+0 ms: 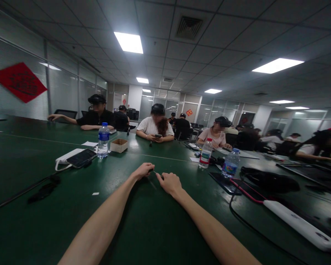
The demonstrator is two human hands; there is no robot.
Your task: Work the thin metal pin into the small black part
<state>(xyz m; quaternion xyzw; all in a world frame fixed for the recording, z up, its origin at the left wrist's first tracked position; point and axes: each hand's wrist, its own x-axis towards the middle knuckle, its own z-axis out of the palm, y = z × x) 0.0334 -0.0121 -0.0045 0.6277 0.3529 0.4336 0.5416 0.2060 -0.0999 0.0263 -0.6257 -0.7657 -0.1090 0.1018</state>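
Note:
Both my arms stretch forward over the green table (143, 228). My left hand (143, 171) is closed around a thin dark-handled tool (151, 170), whose narrow shiny tip points toward the other hand. Just to the right and a little nearer, my right hand (171, 183) is closed too, thumb and fingers pressed together. A small dark bit shows at its fingertips, too small to name. The two hands are close but apart, slightly above or resting on the tabletop; I cannot tell which.
Left are a blue-capped bottle (103, 141), a small open box (119, 145), a phone (81, 158) and a paper scrap (95, 193). On the right are bottles (205, 154), a cable (237, 217), and a white power strip (300, 224). Several people sit around.

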